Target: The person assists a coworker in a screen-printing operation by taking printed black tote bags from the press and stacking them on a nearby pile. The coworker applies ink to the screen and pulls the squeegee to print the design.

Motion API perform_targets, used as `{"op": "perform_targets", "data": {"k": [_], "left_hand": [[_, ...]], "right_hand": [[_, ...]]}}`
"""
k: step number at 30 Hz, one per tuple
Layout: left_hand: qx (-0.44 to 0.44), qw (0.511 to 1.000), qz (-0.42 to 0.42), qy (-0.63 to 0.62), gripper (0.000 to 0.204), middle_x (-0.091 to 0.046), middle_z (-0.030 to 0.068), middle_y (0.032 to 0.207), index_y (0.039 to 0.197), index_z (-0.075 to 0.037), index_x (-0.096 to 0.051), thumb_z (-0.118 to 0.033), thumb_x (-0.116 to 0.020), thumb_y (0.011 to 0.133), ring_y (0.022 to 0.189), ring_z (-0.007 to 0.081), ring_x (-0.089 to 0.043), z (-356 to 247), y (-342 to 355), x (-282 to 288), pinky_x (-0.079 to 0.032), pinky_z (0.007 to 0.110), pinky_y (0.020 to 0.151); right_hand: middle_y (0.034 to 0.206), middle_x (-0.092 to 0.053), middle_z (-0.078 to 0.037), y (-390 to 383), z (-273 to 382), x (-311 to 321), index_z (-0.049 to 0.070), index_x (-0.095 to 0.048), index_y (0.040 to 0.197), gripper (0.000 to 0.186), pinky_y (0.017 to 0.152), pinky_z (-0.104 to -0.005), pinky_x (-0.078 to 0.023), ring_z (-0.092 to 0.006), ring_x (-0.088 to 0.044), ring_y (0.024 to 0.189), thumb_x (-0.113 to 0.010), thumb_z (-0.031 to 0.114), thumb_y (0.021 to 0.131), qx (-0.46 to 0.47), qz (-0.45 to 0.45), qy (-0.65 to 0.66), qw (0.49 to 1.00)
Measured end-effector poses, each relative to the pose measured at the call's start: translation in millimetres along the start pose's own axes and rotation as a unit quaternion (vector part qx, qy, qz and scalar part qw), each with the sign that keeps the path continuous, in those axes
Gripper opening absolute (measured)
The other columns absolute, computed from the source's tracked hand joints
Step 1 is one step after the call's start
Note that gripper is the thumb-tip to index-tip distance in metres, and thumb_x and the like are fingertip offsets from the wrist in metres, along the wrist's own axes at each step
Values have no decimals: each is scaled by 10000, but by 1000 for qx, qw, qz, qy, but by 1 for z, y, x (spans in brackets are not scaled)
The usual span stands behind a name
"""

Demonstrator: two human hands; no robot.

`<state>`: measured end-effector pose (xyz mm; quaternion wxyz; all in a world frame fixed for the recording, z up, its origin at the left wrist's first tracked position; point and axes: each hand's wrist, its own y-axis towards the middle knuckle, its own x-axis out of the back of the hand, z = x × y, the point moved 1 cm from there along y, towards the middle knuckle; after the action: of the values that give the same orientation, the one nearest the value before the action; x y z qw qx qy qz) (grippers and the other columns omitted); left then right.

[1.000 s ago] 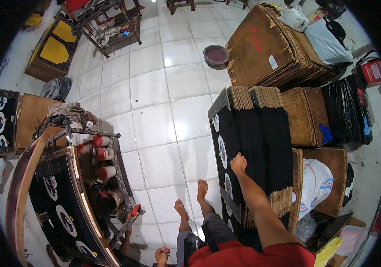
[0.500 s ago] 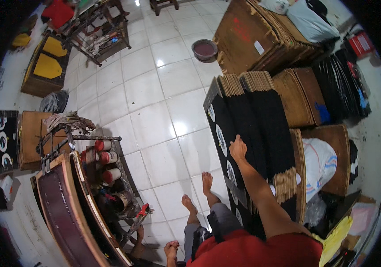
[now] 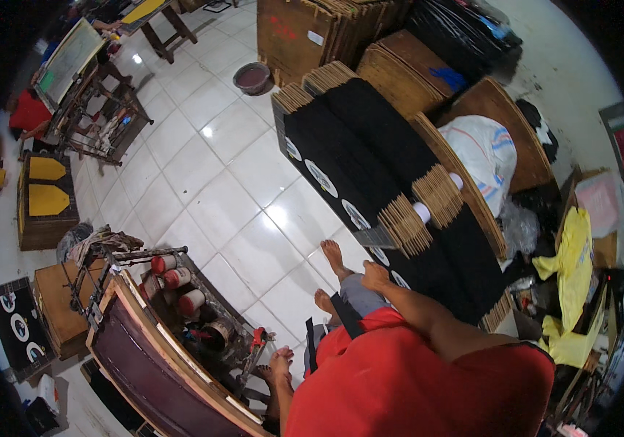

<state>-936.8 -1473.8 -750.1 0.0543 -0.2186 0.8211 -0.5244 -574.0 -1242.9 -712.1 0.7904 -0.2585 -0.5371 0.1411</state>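
My right hand [image 3: 374, 277] is closed, with curled fingers, low beside stacked dark panels [image 3: 457, 269]; whether it holds or touches an edge is unclear. Above it stand taller stacks of boards covered in black fabric [image 3: 356, 135], with white oval prints along one side. My left hand [image 3: 281, 364] hangs with curled fingers near the metal cart [image 3: 239, 320] and a wood-framed screen [image 3: 141, 346]; what it holds, if anything, is hidden. Red-lidded cans [image 3: 177, 277] sit on the cart. My bare feet [image 3: 334, 255] are on the tiles.
A person in red [image 3: 24, 116] is by a farther rack [image 3: 108, 124]. A round basin [image 3: 251, 78] sits on the tiled floor [image 3: 217, 175]. Wooden boards [image 3: 290, 36], a white sack [image 3: 476, 156] and yellow cloth [image 3: 574, 269] line the right side; yellow pieces [image 3: 46, 197] lie at left.
The view has swung right and downward. My right hand has left the black fabric face and moved lower, toward my leg. My left hand still hangs low beside the cart.
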Motion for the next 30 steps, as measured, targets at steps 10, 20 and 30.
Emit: {"op": "perform_targets", "data": {"k": [10,20,30], "left_hand": [[44,995,37,76,273,-626,113,891,1012,-6,-584,-214,-566,835,816,238,-608,99,34,83,-473,357,723],[75,974,212,28,110,-620,47,762,856,-101,-600,-205,-571,835,646,156,-589,73,115,119,-448,301,551],[-108,992,53,40,114,-568,-10,634,780,-113,-595,-222,-611,808,513,100,-519,-12,29,92,-379,247,435]], "right_hand": [[1104,-562,-230,-120,-106,-64,-4,-525,1101,414,901,-403,-432,-349,-537,1056,-539,154,719,-177,39,38,983],[1043,-597,-208,-88,-87,-51,40,-561,1091,442,854,-401,-447,-342,-563,1007,-606,165,670,-127,-106,144,976],[1034,-584,-248,-104,-70,-65,-4,-568,1031,381,857,-407,-447,-356,-562,1003,-561,191,703,-104,-76,131,983]]}}
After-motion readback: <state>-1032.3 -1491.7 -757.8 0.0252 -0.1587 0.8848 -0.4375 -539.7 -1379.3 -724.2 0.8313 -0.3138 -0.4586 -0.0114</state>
